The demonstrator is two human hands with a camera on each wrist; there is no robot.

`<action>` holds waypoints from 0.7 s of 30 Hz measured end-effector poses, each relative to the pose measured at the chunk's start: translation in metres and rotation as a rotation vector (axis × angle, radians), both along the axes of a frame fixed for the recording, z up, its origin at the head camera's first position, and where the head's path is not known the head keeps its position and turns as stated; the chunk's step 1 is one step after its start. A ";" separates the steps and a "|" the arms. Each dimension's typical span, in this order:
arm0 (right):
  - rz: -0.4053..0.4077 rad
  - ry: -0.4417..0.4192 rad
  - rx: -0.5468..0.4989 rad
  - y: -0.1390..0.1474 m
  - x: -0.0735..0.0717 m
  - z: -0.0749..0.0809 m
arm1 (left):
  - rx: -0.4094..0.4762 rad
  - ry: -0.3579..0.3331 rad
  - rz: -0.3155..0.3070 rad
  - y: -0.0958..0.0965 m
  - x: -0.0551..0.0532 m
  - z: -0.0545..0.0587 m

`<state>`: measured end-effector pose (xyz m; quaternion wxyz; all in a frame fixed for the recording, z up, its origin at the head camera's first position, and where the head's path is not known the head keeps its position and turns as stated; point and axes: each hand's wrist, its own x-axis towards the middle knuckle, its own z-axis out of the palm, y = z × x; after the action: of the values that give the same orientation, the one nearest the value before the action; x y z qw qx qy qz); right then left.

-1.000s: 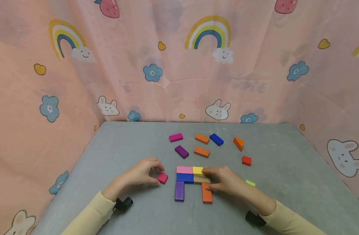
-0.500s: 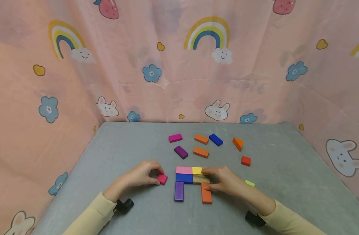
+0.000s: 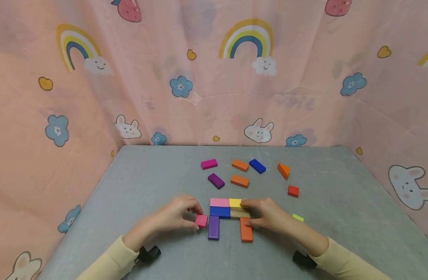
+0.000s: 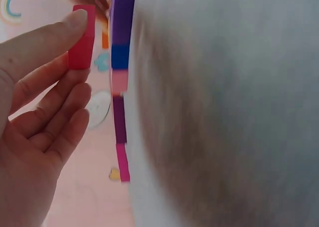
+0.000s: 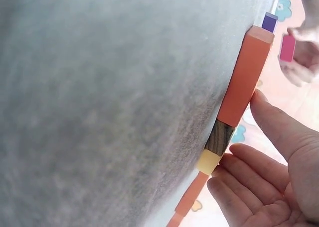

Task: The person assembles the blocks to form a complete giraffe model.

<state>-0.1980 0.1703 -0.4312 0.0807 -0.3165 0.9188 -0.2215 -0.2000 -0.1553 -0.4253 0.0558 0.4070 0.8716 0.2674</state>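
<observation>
Head view shows the left hand (image 3: 175, 214) with its fingers (image 4: 75, 102) pinching a red-pink block (image 3: 201, 221), raised off the counter (image 3: 147, 171); in the left wrist view the thumb hides part of its face. Just right of those fingers lies a purple block (image 3: 213, 228). On the other side, the right hand (image 3: 268, 216) has its fingers loosely extended, covering the right end of a yellow block (image 3: 235, 203), with the thumb overlapping an orange block (image 3: 246, 232). Behind that hand's forearm (image 3: 306, 233), a lime-green block (image 3: 298, 217) is partly hidden. Beyond its fingertips, the right wrist view cuts off a further orange piece (image 5: 175, 220). Both sleeves (image 3: 110, 260) run out of frame. Well past the fingers, grey marks on the pink curtain (image 3: 214, 105) are too faint to read.
</observation>
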 end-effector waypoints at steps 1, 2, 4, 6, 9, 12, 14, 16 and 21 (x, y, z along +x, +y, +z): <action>-0.001 0.001 0.000 0.000 0.000 0.000 | 0.001 -0.005 -0.015 0.002 0.002 0.000; 0.001 0.002 -0.001 0.000 0.000 0.000 | -0.001 -0.013 -0.028 0.005 0.004 0.000; 0.002 0.007 -0.001 0.001 0.000 0.000 | 0.002 -0.031 -0.057 0.009 0.008 0.000; 0.002 0.010 -0.001 0.001 0.000 0.000 | 0.007 -0.041 -0.089 0.013 0.012 -0.001; 0.001 0.012 0.001 0.000 0.001 0.001 | 0.018 -0.033 -0.133 0.019 0.016 -0.004; 0.003 0.018 0.002 0.000 0.001 0.000 | 0.029 -0.032 -0.170 0.023 0.019 -0.007; 0.008 0.023 0.001 0.000 0.001 0.000 | 0.036 -0.038 -0.193 0.025 0.020 -0.008; 0.011 0.026 0.002 0.000 0.001 0.000 | 0.038 -0.048 -0.207 0.027 0.021 -0.009; 0.016 0.028 0.000 0.000 0.001 0.001 | 0.033 -0.057 -0.220 0.028 0.021 -0.011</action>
<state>-0.1968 0.1707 -0.4304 0.0696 -0.3269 0.9173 -0.2165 -0.1792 -0.1271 -0.4365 0.1029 0.4935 0.8152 0.2853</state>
